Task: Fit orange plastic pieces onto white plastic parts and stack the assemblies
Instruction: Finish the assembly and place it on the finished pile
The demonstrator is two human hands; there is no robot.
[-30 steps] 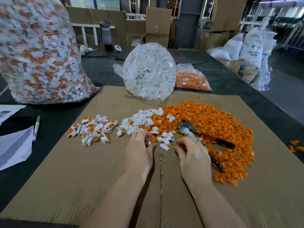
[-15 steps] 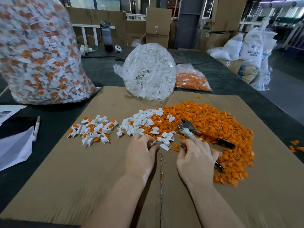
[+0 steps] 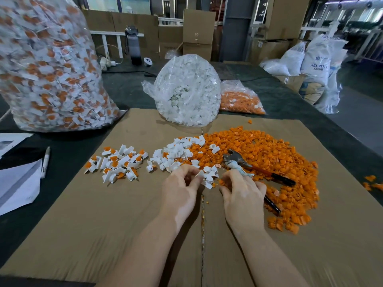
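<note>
A broad heap of orange plastic pieces (image 3: 269,154) covers the right half of the cardboard sheet (image 3: 103,224). Loose white plastic parts (image 3: 178,152) lie at its left edge. Further left sits a small pile of finished white-and-orange assemblies (image 3: 118,162). My left hand (image 3: 180,191) pinches a white part (image 3: 200,174) between thumb and fingers. My right hand (image 3: 242,193) pinches an orange piece (image 3: 221,181) at its fingertips, close beside the white part. Several white parts (image 3: 210,175) lie just beyond my fingertips.
Pliers (image 3: 259,170) with orange-black handles lie on the orange heap by my right hand. A big bag of assemblies (image 3: 47,65) stands back left, a bag of white parts (image 3: 186,90) and a bag of orange pieces (image 3: 240,100) behind. A marker (image 3: 45,161) and papers (image 3: 18,183) lie left.
My left hand has lifted a white part off the cardboard. My right hand moved left from the orange heap with an orange piece, drawing close to my left hand.
</note>
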